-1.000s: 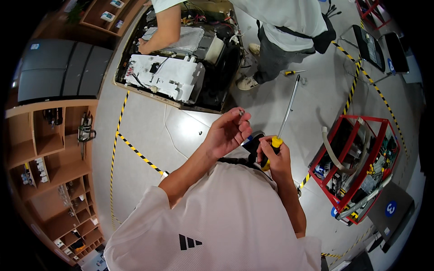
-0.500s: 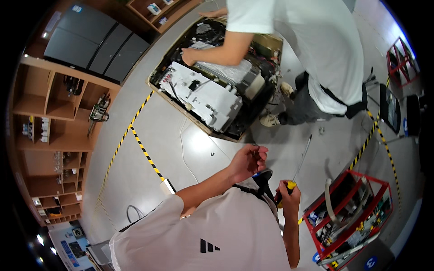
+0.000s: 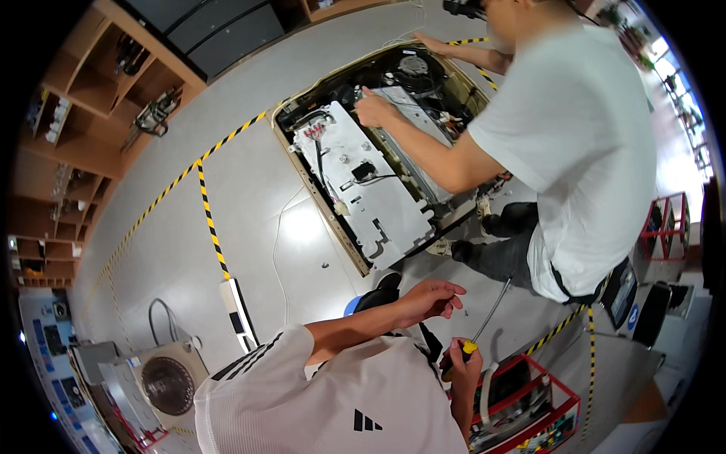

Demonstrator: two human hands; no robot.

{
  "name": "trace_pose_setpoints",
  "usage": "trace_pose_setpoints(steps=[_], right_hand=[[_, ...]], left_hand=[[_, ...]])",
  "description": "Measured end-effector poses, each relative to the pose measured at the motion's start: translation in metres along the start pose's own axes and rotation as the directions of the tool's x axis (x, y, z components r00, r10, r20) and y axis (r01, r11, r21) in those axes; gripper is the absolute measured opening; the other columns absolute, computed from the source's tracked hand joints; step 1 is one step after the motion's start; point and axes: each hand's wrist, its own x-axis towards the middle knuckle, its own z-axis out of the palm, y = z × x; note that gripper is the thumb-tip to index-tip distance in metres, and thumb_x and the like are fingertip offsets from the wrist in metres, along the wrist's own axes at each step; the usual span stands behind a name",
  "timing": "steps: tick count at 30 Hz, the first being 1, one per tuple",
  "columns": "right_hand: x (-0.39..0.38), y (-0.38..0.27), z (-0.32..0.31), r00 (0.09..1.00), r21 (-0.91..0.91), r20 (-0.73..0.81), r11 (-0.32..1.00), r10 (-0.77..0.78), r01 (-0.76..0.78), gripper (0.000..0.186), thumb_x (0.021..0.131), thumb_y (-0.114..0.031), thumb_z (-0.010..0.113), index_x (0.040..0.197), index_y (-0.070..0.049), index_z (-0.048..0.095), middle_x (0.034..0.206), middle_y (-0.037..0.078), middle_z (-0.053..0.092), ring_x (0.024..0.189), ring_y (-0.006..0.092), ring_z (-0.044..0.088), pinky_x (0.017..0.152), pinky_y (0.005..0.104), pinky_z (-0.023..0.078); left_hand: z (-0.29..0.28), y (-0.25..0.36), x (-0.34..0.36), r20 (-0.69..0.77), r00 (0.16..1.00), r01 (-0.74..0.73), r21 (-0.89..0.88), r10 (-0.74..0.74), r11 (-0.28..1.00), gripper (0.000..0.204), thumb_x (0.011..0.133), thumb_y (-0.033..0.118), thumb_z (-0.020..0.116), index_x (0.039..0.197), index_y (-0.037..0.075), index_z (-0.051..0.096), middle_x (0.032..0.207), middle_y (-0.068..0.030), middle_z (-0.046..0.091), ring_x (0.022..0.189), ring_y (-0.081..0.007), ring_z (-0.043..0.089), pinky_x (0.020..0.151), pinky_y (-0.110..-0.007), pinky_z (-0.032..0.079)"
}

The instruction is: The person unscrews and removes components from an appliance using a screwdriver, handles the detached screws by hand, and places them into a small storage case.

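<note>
screwdriver: long screwdriver with a yellow-and-black handle and a thin metal shaft, held in the right fingers, its shaft slanting up and to the right, away from them.
right hand: the wearer's right hand, fingers closed narrowly around the handle.
left hand: the wearer's left hand, ahead and to the left of the right fingers, apart from the screwdriver; its fingers are loosely bent and point right. cannot tell whether they pinch anything small.
appliance: large rectangular appliance with a tan rim, lying opened on the floor ahead of the left fingers, apart from them.
panel: white moulded plastic panel with cut-outs, inside the appliance, on the side nearer the left fingers.
co-worker: person in a white t-shirt, bending over the appliance, ahead and to the right of both hands' fingers; one hand reaches inside, beyond the panel, its contact too small to tell.
cart: red metal-framed tool cart, to the right of the right fingers.
tape: black-and-yellow striped floor tape, well to the left of the left fingers.
shelves: light-brown wooden shelving, farther left.
</note>
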Motion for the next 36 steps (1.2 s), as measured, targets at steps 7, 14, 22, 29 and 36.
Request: trace_pose_setpoints(steps=[7, 14, 22, 29, 36], right_hand=[[0.025, -0.022, 0.028, 0.997, -0.074, 0.070, 0.997, -0.008, 0.014, 0.020, 0.085, -0.016, 0.061, 0.094, 0.001, 0.055, 0.067, 0.006, 0.057, 0.050, 0.0106, 0.052, 0.048, 0.0230, 0.042], [0.037, -0.029, 0.044, 0.991, -0.151, 0.130, 0.989, 0.016, 0.004, 0.021, 0.086, -0.015, 0.060, 0.097, 0.002, 0.055, 0.067, 0.006, 0.058, 0.051, 0.0109, 0.053, 0.049, 0.0234, 0.042], [0.038, -0.030, 0.047, 0.989, -0.168, 0.137, 0.985, 0.059, -0.035, 0.020, 0.086, -0.015, 0.060, 0.097, 0.001, 0.056, 0.068, 0.006, 0.058, 0.053, 0.0100, 0.052, 0.051, 0.0232, 0.043], [0.035, -0.024, 0.037, 0.988, -0.124, 0.147, 0.992, 0.038, -0.020, 0.020, 0.085, -0.014, 0.061, 0.097, 0.001, 0.056, 0.069, 0.005, 0.058, 0.054, 0.0095, 0.053, 0.051, 0.0233, 0.044], [0.035, -0.017, 0.016, 0.984, -0.078, 0.176, 0.997, 0.006, 0.007, 0.019, 0.086, -0.013, 0.060, 0.096, 0.002, 0.056, 0.068, 0.006, 0.057, 0.054, 0.0101, 0.053, 0.051, 0.0236, 0.045]], left_hand=[[-0.044, 0.013, 0.002, -0.070, 0.996, -0.067, -0.078, 0.061, 0.995, 0.024, 0.093, 0.014, 0.044, 0.110, 0.001, 0.056, 0.092, -0.0064, 0.060, 0.070, -0.0113, 0.054, 0.072, -0.025, 0.045], [-0.072, 0.022, -0.001, -0.078, 0.988, -0.146, -0.181, 0.133, 0.973, 0.027, 0.087, 0.006, 0.041, 0.109, -0.001, 0.055, 0.091, -0.0076, 0.060, 0.071, -0.0126, 0.054, 0.071, -0.027, 0.045], [-0.080, 0.016, -0.005, -0.092, 0.987, -0.146, -0.167, 0.132, 0.975, 0.033, 0.079, -0.001, 0.039, 0.109, -0.002, 0.054, 0.091, -0.0080, 0.059, 0.073, -0.0134, 0.054, 0.073, -0.028, 0.046], [-0.070, 0.012, -0.006, -0.162, 0.977, -0.156, -0.128, 0.135, 0.979, 0.024, 0.086, 0.004, 0.041, 0.103, -0.001, 0.057, 0.087, -0.0064, 0.060, 0.071, -0.0122, 0.055, 0.072, -0.026, 0.047], [-0.048, 0.001, -0.007, -0.197, 0.975, -0.123, -0.082, 0.105, 0.989, 0.021, 0.091, 0.010, 0.042, 0.103, 0.001, 0.056, 0.085, -0.0046, 0.060, 0.068, -0.0103, 0.054, 0.069, -0.024, 0.047]])
